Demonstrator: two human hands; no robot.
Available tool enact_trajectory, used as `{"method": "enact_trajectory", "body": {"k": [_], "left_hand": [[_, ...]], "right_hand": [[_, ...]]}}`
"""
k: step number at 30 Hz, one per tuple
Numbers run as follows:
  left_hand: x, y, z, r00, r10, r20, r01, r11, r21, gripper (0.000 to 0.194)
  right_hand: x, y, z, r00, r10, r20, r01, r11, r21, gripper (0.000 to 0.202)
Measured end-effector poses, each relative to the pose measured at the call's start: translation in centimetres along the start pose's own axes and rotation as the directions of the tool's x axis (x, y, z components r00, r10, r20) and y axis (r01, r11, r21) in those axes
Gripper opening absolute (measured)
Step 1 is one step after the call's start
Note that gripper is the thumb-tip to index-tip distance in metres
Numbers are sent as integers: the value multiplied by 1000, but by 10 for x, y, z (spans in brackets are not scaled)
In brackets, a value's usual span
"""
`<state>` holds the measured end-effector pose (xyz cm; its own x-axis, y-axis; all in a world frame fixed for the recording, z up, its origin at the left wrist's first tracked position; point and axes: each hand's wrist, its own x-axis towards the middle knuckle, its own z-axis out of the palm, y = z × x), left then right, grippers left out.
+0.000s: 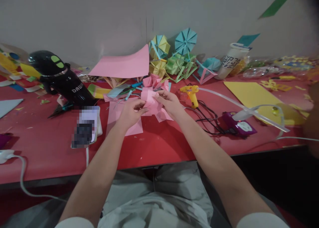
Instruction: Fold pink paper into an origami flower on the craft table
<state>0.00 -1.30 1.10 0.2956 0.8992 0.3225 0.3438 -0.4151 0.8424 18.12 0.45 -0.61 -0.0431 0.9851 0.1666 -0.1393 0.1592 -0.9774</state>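
A small piece of pink paper [150,100] is held up between my two hands above the table. My left hand [132,112] pinches its lower left edge with thumb and fingertips. On the upper right side, my right hand [169,101] grips it, thumb against the face of the paper. Just behind lie crumpled or folded pink paper pieces [152,80]. Beneath and left of my hands are flat pink sheets [136,130] on the red table [157,145]. To the right rests a yellow hot glue gun [191,94] with a clear glue stick in its back.
Folded paper umbrellas [185,42] lean against the wall. A black bottle [67,81] and a phone [86,126] are on the left. A purple power socket [238,125] with cables, a yellow sheet [256,98] and a white cup [231,61] are on the right.
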Motion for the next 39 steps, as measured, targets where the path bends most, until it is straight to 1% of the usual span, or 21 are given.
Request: {"method": "enact_trajectory", "body": {"k": [3, 5, 9, 10, 12, 15, 18, 20, 23, 25, 27, 29, 31, 34, 36, 39], "left_hand": [[0, -4, -1, 1000, 31, 3, -31, 990, 134, 8], [1, -8, -1, 997, 70, -27, -63, 979, 193, 1], [2, -12, -3, 982, 169, -90, -141, 956, 256, 8], [2, -12, -3, 980, 176, -92, -147, 954, 263, 11], [2, -12, -2, 983, 156, -93, -128, 958, 255, 15], [1, -13, 0, 991, 92, -102, -72, 981, 179, 18], [1, -14, 4, 992, 44, -119, -39, 998, 48, 17], [1, -13, 6, 991, -7, -131, 3, 1000, -30, 16], [1, -9, 7, 985, -96, -141, 82, 991, -102, 16], [1, -6, 8, 978, -165, -126, 139, 971, -196, 14], [1, -5, 9, 964, -248, -92, 203, 917, -342, 11], [1, -5, 11, 948, -310, -73, 251, 868, -428, 16], [1, -7, 12, 943, -320, -95, 254, 873, -417, 23], [1, -9, 13, 949, -287, -132, 218, 898, -381, 31], [1, -8, 13, 945, -309, -111, 239, 880, -411, 34], [0, -5, 12, 930, -365, -51, 304, 838, -454, 35]], "right_hand": [[-1, -1, 0, 1000, 5, 6, -4, 998, -70, 41], [-2, -2, 1, 999, -19, 36, 24, 990, -141, 37], [-3, -2, 2, 990, -98, 103, 122, 958, -260, 30], [-3, -2, 3, 987, -108, 117, 136, 951, -277, 29], [-4, -1, 3, 984, -119, 135, 155, 939, -306, 27], [-5, -1, 4, 978, -134, 159, 181, 922, -341, 22], [-6, -1, 5, 976, -143, 165, 193, 916, -353, 19], [-6, -1, 5, 977, -147, 157, 196, 911, -363, 17], [-5, -1, 5, 976, -159, 147, 204, 905, -374, 15], [-6, 0, 5, 977, -159, 144, 203, 906, -371, 15], [-6, 0, 5, 975, -161, 151, 207, 903, -375, 14], [-6, 1, 5, 971, -173, 164, 225, 891, -393, 13], [-6, 2, 5, 966, -192, 172, 248, 873, -420, 12], [-6, 4, 5, 961, -213, 174, 271, 845, -461, 10], [-6, 6, 5, 958, -228, 177, 286, 827, -484, 10], [-6, 8, 6, 953, -248, 175, 303, 805, -509, 8]]}}
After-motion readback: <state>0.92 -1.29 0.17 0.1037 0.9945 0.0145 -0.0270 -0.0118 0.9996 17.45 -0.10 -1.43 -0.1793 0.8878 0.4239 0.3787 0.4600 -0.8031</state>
